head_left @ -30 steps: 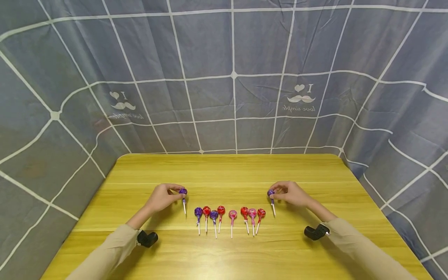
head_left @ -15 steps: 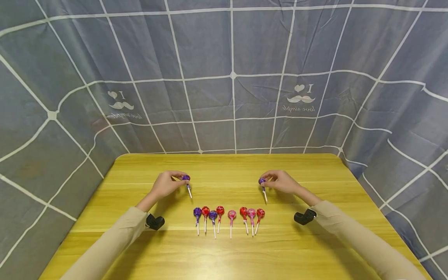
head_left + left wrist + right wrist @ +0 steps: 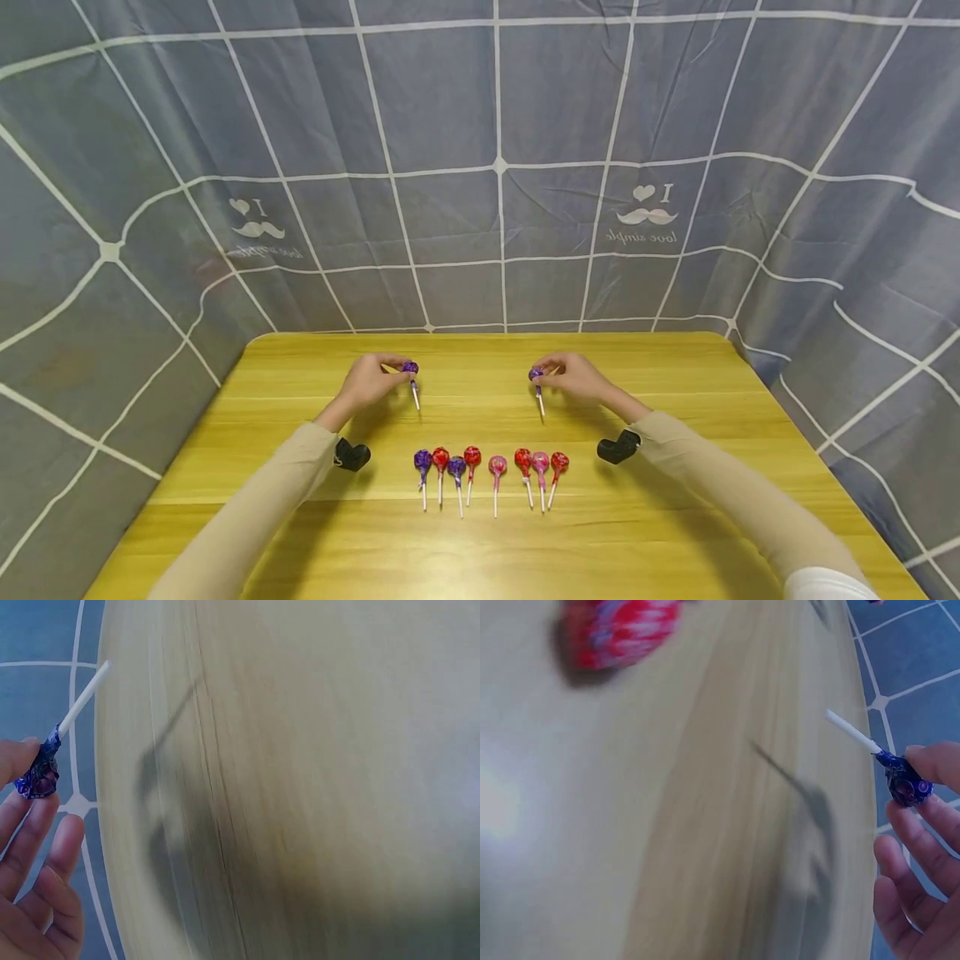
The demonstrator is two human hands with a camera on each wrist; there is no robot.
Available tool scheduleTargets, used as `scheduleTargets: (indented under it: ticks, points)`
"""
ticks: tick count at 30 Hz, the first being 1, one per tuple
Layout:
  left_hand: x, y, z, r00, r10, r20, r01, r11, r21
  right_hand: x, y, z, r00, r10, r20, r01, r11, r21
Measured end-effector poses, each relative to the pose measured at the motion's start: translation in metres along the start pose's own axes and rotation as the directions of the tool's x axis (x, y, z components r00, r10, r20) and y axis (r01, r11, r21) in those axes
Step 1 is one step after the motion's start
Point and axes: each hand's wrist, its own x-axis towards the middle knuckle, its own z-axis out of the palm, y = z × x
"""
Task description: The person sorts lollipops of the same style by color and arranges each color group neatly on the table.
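Observation:
My left hand (image 3: 370,380) pinches a purple-wrapped lollipop (image 3: 40,774) by its head between thumb and fingertips, its white stick sticking out free. Across from it, my right hand (image 3: 577,377) pinches another purple-wrapped lollipop (image 3: 908,784) the same way. Both hands are over the far half of the table, a gap between them. Nearer to me lies a loose row of lollipops, sticks toward me: purple ones (image 3: 422,460) at the left, a pink one (image 3: 497,466) in the middle, red ones such as one (image 3: 559,462) at the right end.
The wooden table (image 3: 480,562) ends at a far edge, with a grey-blue curtain (image 3: 442,208) with white lines hanging behind and at both sides. Black devices are strapped at the left wrist (image 3: 352,455) and right wrist (image 3: 618,447).
Both hands have moved away from me toward the far edge and closer to each other, each carrying its purple lollipop. The row of lollipops stays where it was.

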Motion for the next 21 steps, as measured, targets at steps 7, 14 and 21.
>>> scheduleTargets:
  ticks: [7,14,21]
  points:
    - [0.018,0.004,0.009,1.000,0.009,0.001,-0.009,1.000,0.009,0.026,-0.007,0.010,1.000,0.013,-0.020,-0.013,1.000,-0.017]
    - [0.037,0.009,0.023,1.000,-0.018,0.004,0.018,1.000,0.015,0.050,-0.010,0.018,0.998,0.039,-0.049,-0.040,0.999,-0.008]
    - [0.052,0.009,0.035,1.000,-0.020,0.015,0.020,1.000,-0.009,0.068,-0.013,0.026,0.994,0.058,-0.088,-0.057,0.998,0.016]
